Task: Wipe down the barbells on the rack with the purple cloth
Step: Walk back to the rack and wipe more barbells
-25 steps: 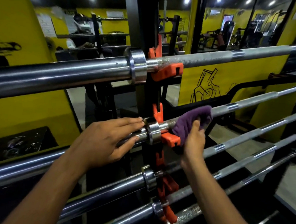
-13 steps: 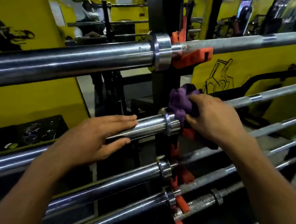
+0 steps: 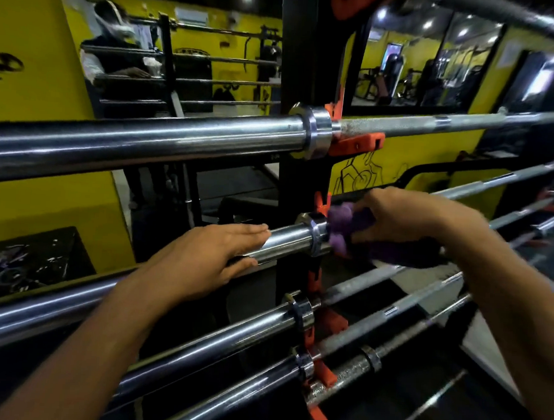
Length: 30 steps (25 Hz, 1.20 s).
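Clamped in the right hand (image 3: 407, 216), a crumpled purple cloth (image 3: 340, 224) presses against the shiny chrome barbell collar (image 3: 314, 232). Left of that collar, the left hand (image 3: 202, 257) rests flat, fingers straight, on the polished steel barbell sleeve (image 3: 283, 244).

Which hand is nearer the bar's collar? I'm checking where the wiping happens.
Right. The right hand presses the purple cloth against the collar; the left hand rests flat on the sleeve, further left.

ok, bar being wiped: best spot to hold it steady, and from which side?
Grip the smooth sleeve, left of its collar, coming from the front and above. It is thick, bare and juts free of the rack upright, where the left hand rests.
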{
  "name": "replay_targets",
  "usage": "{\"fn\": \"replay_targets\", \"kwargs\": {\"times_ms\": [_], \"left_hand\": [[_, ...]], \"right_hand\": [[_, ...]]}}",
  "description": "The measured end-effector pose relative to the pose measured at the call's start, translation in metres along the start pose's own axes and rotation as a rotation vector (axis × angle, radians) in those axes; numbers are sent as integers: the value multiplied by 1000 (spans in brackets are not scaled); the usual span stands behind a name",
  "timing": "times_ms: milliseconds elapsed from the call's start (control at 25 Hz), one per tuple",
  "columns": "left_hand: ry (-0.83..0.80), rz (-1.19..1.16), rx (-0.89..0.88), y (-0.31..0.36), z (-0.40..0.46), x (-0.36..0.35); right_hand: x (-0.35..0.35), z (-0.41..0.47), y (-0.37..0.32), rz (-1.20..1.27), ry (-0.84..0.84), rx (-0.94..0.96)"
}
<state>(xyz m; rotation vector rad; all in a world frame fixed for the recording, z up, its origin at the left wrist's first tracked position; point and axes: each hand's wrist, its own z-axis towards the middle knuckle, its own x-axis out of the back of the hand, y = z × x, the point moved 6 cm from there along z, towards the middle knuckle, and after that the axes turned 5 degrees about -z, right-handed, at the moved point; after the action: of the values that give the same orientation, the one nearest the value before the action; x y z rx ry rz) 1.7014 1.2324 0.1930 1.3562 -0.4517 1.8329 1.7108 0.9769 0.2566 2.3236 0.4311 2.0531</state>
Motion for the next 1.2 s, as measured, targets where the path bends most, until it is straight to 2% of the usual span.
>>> {"fn": "replay_targets", "kwargs": {"times_ms": [40,80,160,200,240,360,440,520,600,760,800,880,960,1040,1120,1160,1200], "left_hand": [[-21,17,-9,1,-2,1],[-57,40,-6,1,-8,1],[-81,50,6,-6,-26,7],[-73,43,15,-11,-36,11],[-70,34,32,-16,-45,15],[-48,53,65,-25,-58,15],[-6,68,49,-23,-59,12],[17,105,29,-20,-60,10],[-1,149,40,-20,-61,8],[-23,190,16,-16,-59,9],[-21,195,14,-16,-59,10],[-16,208,31,-19,-58,10],[13,216,21,-21,-57,12],[34,192,15,-23,-58,13],[39,177,9,-24,-58,12],[44,175,-1,-24,-58,12],[45,165,-2,-24,-57,12]], "right_hand": [[7,-10,3,-7,28,6],[14,-18,4,11,160,-5],[14,-34,-9,153,592,-29],[5,-37,-27,249,741,15],[-10,-32,-48,312,777,73],[-59,1,-100,233,707,51],[-53,12,-103,192,721,1],[-34,24,-102,138,649,3],[-14,45,-103,69,429,4],[4,81,-128,-111,-130,86],[8,86,-133,-77,-192,98],[11,99,-131,20,-204,39],[5,97,-122,25,-59,-54],[-4,75,-109,79,340,-165],[-27,30,-108,293,788,-172],[-44,8,-108,424,922,-165],[-61,-9,-110,574,978,-182]]}}
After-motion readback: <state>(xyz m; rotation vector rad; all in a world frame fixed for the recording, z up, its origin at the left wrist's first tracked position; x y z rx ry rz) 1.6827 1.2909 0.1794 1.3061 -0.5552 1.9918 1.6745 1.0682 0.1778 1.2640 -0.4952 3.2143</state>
